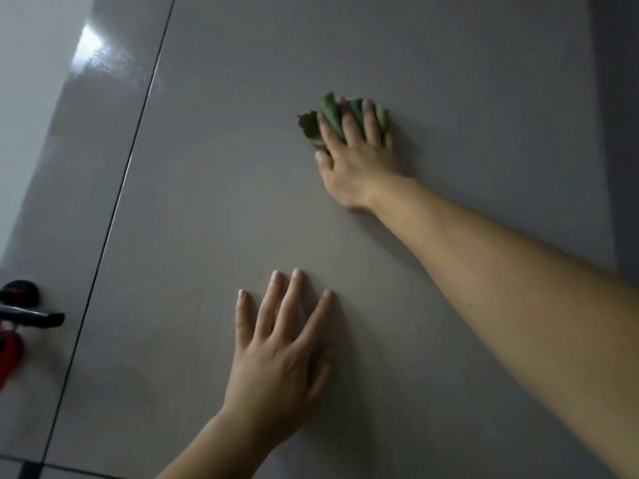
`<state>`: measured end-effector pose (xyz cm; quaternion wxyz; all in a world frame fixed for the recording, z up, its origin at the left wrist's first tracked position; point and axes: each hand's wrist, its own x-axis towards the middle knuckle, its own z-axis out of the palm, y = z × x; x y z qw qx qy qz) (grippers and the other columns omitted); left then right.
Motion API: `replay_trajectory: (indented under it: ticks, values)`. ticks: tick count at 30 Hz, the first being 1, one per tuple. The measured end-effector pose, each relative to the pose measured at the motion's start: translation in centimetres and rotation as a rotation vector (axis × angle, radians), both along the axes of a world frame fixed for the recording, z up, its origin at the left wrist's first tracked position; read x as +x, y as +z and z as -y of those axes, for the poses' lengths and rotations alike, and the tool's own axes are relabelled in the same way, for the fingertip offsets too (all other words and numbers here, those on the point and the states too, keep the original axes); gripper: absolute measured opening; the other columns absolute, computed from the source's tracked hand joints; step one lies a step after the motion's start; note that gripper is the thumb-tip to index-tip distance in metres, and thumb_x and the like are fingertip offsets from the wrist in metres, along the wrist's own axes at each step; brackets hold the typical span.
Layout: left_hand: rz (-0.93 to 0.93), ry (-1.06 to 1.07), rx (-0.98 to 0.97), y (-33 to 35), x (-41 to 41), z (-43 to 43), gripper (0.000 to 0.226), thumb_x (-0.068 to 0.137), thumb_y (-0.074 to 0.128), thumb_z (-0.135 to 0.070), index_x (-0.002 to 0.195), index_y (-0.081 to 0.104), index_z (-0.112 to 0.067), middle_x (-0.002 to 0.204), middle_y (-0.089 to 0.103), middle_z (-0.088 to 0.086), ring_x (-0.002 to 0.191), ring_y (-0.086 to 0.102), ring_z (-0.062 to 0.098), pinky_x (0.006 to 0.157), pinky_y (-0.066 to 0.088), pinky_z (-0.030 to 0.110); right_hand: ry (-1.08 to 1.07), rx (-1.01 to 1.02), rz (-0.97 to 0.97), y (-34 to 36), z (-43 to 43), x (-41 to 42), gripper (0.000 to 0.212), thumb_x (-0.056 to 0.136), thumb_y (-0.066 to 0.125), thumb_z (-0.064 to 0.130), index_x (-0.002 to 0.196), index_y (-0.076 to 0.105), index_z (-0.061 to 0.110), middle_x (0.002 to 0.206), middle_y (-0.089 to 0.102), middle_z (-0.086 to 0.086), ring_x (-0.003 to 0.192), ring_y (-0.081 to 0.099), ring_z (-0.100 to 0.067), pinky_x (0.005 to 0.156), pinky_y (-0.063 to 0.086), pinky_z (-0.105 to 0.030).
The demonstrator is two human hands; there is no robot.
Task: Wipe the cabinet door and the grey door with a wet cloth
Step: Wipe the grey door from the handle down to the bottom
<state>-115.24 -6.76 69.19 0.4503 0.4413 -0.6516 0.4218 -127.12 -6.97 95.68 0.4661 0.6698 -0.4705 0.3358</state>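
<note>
Wiping grey door (pixel 242 167): right hand (pixel 352 157) pressing green cloth (pixel 328 110) flat-fingered, left hand (pixel 280 361) spread open, bracing. Next, probably firm sweeps across it.

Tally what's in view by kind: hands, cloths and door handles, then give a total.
Hands: 2, the left hand flat on the door, the right hand pressing the cloth
Cloths: 1, a green cloth
Door handles: 1, a black door handle
Total: 4
</note>
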Motion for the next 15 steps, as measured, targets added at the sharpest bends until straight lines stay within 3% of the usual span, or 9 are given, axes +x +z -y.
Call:
replay_trajectory:
  ticks: [3,6,9,13,15]
  values:
    - [0.003,-0.002,-0.005,-0.1,0.1,-0.1,0.069,0.094,0.045,-0.05,0.159,0.035,-0.027,0.168,0.023,0.016,0.156,0.015,0.041,0.116,0.02,0.074,-0.024,-0.001,-0.269,-4.8,-0.6,-1.1,0.063,0.104,0.021,0.05,0.161,0.0,0.034,0.17,-0.012,0.001,0.156,-0.015,-0.031,0.123,-0.005,-0.052]
    - [0.007,-0.004,-0.002,-0.1,0.1,-0.1,0.069,0.093,0.045,-0.05,0.158,0.037,-0.027,0.168,0.023,0.016,0.156,0.015,0.042,0.117,0.019,0.074,-0.025,-0.036,-0.362,-10.4,-1.0,-6.9,0.067,0.098,0.021,0.05,0.161,0.019,0.031,0.171,0.006,-0.004,0.157,0.003,-0.032,0.122,0.014,-0.054]
    - [-0.005,0.002,0.012,-0.1,-0.2,-0.3,0.071,0.09,0.047,-0.048,0.157,0.038,-0.026,0.167,0.024,0.017,0.155,0.015,0.043,0.116,0.018,0.075,-0.093,-0.118,-0.206,-12.3,-0.9,-14.7,0.066,0.097,0.027,0.049,0.16,0.023,0.028,0.168,0.021,-0.009,0.155,0.015,-0.036,0.12,0.022,-0.053]
    - [-0.005,-0.001,0.039,-0.2,-1.6,-0.9,0.069,0.09,0.044,-0.044,0.157,0.037,-0.024,0.168,0.021,0.018,0.156,0.011,0.042,0.117,0.012,0.076,-0.082,-0.015,0.334,-13.0,-1.9,-20.0,0.072,0.096,0.017,0.055,0.16,0.026,0.023,0.167,0.017,-0.019,0.155,0.005,-0.04,0.121,0.009,-0.06]
    - [0.031,-0.033,0.03,-0.5,-3.1,-1.2,0.067,0.092,0.045,-0.042,0.156,0.039,-0.024,0.168,0.021,0.018,0.156,0.012,0.041,0.117,0.014,0.075,-0.071,-0.1,0.221,-16.6,-1.6,-19.6,0.066,0.098,0.025,0.05,0.15,0.044,0.014,0.163,0.024,-0.023,0.153,0.011,-0.046,0.119,0.016,-0.065]
